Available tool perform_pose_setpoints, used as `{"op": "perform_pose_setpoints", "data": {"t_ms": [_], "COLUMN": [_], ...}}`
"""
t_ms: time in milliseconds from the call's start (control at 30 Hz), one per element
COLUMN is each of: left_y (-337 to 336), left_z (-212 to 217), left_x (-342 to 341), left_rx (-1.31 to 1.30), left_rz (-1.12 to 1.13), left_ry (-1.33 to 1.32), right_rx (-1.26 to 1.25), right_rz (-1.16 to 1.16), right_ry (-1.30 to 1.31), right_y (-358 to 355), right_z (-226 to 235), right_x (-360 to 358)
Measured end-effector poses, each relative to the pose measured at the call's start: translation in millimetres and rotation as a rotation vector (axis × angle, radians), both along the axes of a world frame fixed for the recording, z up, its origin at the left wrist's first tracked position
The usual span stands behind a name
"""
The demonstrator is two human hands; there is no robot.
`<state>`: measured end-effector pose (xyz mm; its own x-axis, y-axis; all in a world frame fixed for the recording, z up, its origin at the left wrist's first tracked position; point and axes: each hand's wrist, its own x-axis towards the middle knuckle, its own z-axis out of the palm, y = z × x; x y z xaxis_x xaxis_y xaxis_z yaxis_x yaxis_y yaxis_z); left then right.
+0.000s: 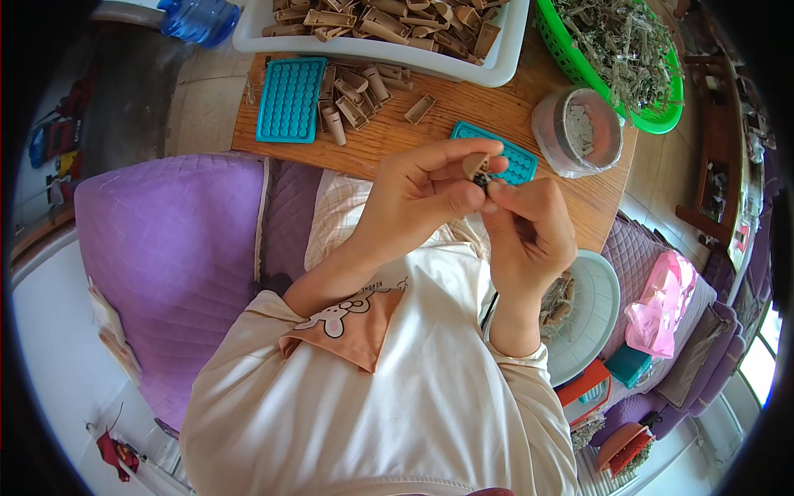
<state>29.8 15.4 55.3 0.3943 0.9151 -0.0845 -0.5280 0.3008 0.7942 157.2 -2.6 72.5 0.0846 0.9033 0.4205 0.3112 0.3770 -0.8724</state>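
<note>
My left hand [422,192] is closed around a small brown plastic shell piece [475,164], held up over the table's front edge. Its fingertips and thumb grip the piece from the left side. My right hand [533,227] meets it from the right, thumb and forefinger pinched at the piece's lower end. Something small and dark shows between the fingertips of both hands, too small to name. Behind my hands, partly covered by them, lies a teal tray [517,161] with round cups. Similar brown pieces [356,95] lie heaped farther left on the wooden table [376,153].
Another teal tray [289,99] lies at the left. A white bin [496,73] of brown pieces stands at the back. On the right are a clear tub [550,124] with pale bits, a green basket [662,124] of clear parts, and a pale round basin [604,289] beside my right forearm.
</note>
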Motion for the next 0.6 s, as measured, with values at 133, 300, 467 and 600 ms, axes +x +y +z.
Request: {"op": "perform_pose_setpoints", "data": {"t_ms": [133,300,467,600], "left_y": [-1.6,0.3,3.6,4.2], "left_z": [-0.5,-0.1,-2.0,3.0], "left_x": [0.9,-0.1,-1.1,1.5], "left_rx": [-0.021,-0.201,-0.274,-0.292], "left_rz": [0.041,-0.007,-0.013,0.039], "left_ry": [0.005,-0.187,-0.322,-0.245], "right_rx": [-0.085,0.016,0.002,0.043], "right_rz": [0.076,0.04,-0.069,-0.11], "right_ry": [-0.05,-0.184,-0.214,-0.246], "right_y": [-2.1,-1.6,-1.2,0.6], "right_z": [-1.2,-6.9,-11.0,-16.5], "right_x": [-2.2,-5.7,-14.1,-15.9]}}
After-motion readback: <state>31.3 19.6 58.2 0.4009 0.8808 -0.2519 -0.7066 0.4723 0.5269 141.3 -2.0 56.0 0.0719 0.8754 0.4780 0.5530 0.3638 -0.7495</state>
